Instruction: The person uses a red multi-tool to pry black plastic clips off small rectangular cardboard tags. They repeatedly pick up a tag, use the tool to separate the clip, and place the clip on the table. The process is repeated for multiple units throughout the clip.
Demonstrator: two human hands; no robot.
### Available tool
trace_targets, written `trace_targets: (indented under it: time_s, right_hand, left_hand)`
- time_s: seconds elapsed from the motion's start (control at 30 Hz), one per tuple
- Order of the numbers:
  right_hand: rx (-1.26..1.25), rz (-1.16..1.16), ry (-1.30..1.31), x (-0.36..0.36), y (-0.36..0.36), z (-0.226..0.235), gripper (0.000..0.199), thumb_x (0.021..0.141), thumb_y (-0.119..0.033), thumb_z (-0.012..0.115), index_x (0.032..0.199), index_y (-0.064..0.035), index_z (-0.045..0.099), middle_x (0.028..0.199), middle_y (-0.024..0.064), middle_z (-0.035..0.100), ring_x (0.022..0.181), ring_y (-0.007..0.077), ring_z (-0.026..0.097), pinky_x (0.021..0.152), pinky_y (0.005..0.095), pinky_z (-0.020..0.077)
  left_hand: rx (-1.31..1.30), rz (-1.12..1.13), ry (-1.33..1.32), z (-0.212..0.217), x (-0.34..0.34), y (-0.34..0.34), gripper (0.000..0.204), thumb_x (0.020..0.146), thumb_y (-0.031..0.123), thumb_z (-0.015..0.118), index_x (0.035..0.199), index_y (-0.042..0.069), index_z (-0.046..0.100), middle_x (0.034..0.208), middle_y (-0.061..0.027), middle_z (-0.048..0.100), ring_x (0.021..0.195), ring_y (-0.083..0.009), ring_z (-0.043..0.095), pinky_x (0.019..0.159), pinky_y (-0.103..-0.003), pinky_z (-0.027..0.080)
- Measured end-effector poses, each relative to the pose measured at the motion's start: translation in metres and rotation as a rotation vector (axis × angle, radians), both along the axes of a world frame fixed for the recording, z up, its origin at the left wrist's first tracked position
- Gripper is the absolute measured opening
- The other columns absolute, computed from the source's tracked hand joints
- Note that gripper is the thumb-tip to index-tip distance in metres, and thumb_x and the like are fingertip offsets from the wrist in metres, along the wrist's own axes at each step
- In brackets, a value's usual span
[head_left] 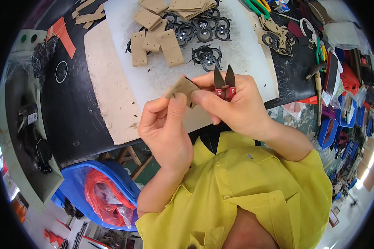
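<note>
Between my two hands is a small folded tan piece of leather-like material [183, 89], raised above the table's near side. My left hand [167, 124] pinches its left part, the thumb lying on its face. With thumb and fingertips my right hand [232, 101] grips the piece's right edge. Tucked in that same hand are small red-handled thread snips [225, 83], their dark blades spread and pointing away from me. Just beyond my hands lies a black buckle-like part [206, 57]. Several tan folded pieces [170, 47] and more black parts [203, 29] lie farther back.
A whitish translucent sheet [253, 62] and a beige board [108, 83] cover part of the black table [79, 112]. Tan pieces with black rings [278, 39] are heaped at the back right. Below the table's left side stands a blue bin [81, 203] holding red plastic bags.
</note>
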State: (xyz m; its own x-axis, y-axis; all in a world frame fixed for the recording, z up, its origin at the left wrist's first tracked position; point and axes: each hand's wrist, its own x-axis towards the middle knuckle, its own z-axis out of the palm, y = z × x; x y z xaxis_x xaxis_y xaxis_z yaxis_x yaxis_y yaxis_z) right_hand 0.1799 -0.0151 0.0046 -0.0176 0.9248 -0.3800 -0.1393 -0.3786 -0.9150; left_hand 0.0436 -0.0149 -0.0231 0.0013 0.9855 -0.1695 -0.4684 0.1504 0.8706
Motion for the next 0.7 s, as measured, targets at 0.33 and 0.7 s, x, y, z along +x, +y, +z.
trace_targets:
  time_s: [0.33,0.7]
  right_hand:
    - [0.649,0.285,-0.908,0.029,0.001,0.006,0.042,0.069,-0.004,0.069,0.110,-0.0047,0.060,0.076,0.0067,0.058,0.062,0.0220,0.055,0.056,0.0296,0.0463]
    - [1.127,0.297,-1.156,0.041,-0.015,-0.003,0.032,0.058,-0.009,0.070,0.089,-0.0031,0.067,0.074,0.0013,0.058,0.054,0.0135,0.051,0.042,0.0237,0.0375]
  left_hand:
    - [-0.230,-0.389,0.371,0.025,-0.035,0.019,0.019,0.082,0.002,0.062,0.096,-0.010,0.062,0.081,-0.0123,0.065,0.069,-0.0169,0.065,0.063,-0.024,0.053]
    - [-0.229,-0.239,0.385,0.023,-0.025,0.015,0.017,0.083,0.008,0.060,0.086,-0.008,0.063,0.074,-0.0147,0.064,0.060,-0.0204,0.066,0.053,-0.025,0.053]
